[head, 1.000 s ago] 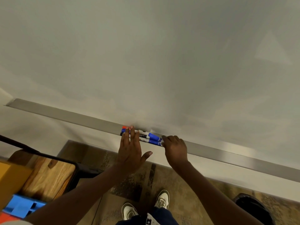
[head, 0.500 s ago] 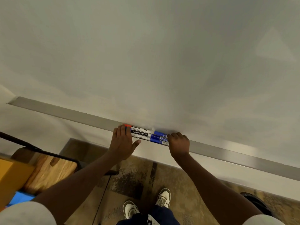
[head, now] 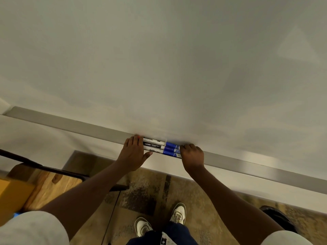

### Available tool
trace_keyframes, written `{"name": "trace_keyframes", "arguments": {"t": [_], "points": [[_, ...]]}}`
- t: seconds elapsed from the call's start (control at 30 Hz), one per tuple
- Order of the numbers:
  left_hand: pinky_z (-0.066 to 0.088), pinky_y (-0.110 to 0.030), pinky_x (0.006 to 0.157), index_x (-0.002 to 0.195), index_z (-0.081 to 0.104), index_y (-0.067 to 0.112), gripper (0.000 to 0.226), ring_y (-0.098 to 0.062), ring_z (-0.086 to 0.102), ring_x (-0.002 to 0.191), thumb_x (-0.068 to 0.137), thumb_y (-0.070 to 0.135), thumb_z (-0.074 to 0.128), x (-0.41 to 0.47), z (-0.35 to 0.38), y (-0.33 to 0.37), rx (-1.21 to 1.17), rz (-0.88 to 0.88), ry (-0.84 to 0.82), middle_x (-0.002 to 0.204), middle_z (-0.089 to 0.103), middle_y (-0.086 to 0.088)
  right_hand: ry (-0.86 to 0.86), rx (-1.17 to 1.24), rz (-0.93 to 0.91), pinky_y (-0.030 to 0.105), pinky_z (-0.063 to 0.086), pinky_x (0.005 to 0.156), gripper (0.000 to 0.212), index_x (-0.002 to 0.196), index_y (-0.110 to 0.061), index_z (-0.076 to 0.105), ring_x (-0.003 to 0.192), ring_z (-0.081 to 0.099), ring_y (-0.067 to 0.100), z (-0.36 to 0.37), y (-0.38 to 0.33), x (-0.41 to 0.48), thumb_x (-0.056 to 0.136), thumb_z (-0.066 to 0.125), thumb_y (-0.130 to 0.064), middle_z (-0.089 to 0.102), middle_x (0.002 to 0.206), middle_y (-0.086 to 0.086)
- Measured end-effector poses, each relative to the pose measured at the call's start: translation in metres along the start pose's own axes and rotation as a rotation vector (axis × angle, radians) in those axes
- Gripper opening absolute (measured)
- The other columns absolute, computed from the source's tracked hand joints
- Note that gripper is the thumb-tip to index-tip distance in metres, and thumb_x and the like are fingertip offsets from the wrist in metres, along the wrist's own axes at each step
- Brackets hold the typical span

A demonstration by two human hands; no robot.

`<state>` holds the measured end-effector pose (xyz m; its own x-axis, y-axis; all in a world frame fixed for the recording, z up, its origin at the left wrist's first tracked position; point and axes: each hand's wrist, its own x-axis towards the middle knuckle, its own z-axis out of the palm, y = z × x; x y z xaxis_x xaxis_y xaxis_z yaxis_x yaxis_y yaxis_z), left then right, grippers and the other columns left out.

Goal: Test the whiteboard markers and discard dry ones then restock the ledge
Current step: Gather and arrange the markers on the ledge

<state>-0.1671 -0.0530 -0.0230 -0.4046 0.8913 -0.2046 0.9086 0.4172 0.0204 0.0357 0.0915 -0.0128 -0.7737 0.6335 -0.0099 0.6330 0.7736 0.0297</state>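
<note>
the left hand [head: 134, 153] lies flat, fingers straight and together, pressed against the left ends of a small bundle of markers [head: 159, 147]. its thumb [head: 148, 153] reaches out to the right along the front of the bundle. the hand is released, not grasping. the right hand [head: 192, 156] meets the other end of the bundle, knuckles up and fingers curled over the blue caps. its fingertips are hidden, so it cannot be told whether it grasps the markers or only butts against them.

the markers lie side by side, lengthwise along the ledge [head: 247, 165], between the two hands. there look to be three, with white barrels and black labels toward the left and blue caps toward the right. a small red end [head: 138, 137] shows just past the left fingertips, against the whiteboard [head: 159, 59].

the ledge is a narrow grey metal strip running from upper left to lower right beneath the whiteboard, which fills the upper half of the view. both arms are bare up to short white sleeves [head: 31, 228] at the bottom corners. below the ledge is a mottled brown carpet [head: 146, 197], where two white shoes [head: 178, 212] and dark blue trouser legs stand. to the left is a wooden surface [head: 46, 183] edged by a black metal frame [head: 53, 169], with a blurred yellow box [head: 10, 193] at the far left edge. at lower right a dark round object [head: 279, 213] sits on the carpet, partly hidden by the right arm.
</note>
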Motion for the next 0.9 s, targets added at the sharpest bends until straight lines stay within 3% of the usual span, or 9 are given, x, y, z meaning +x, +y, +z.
{"name": "trace_keyframes", "arguments": {"t": [0.33,0.73,0.9], "points": [[0.04,-0.048,0.103,0.134,0.042,-0.004,0.089,-0.04,0.048,0.122,0.092,0.069,0.012,-0.001,0.007,-0.006,-0.048,0.039,0.019,0.132,0.049,-0.027,0.072,-0.096,0.054,0.035,0.046,0.066,0.028,0.078,-0.008,0.069,0.067,0.06,0.028,0.006,-0.008,-0.004,0.058,0.086,-0.017,0.064,0.069,0.009],[0.039,-0.05,0.104,0.134,0.042,-0.005,0.089,-0.042,0.044,0.124,0.093,0.068,0.012,-0.001,0.01,-0.012,-0.074,0.093,0.051,0.134,0.046,-0.028,0.021,-0.058,0.088,0.037,0.047,0.063,0.031,0.076,-0.007,0.07,0.067,0.059,0.03,0.003,-0.014,0.0,0.051,0.088,-0.011,0.065,0.068,0.01],[0.036,-0.051,0.105,0.136,0.039,-0.004,0.087,-0.044,0.039,0.129,0.093,0.068,0.016,-0.006,0.009,-0.01,-0.077,0.109,0.099,0.138,0.042,-0.028,0.058,-0.011,0.091,0.039,0.049,0.067,0.037,0.086,-0.005,0.07,0.076,0.06,0.032,0.002,-0.022,-0.002,0.053,0.087,-0.009,0.067,0.079,0.013]]}}
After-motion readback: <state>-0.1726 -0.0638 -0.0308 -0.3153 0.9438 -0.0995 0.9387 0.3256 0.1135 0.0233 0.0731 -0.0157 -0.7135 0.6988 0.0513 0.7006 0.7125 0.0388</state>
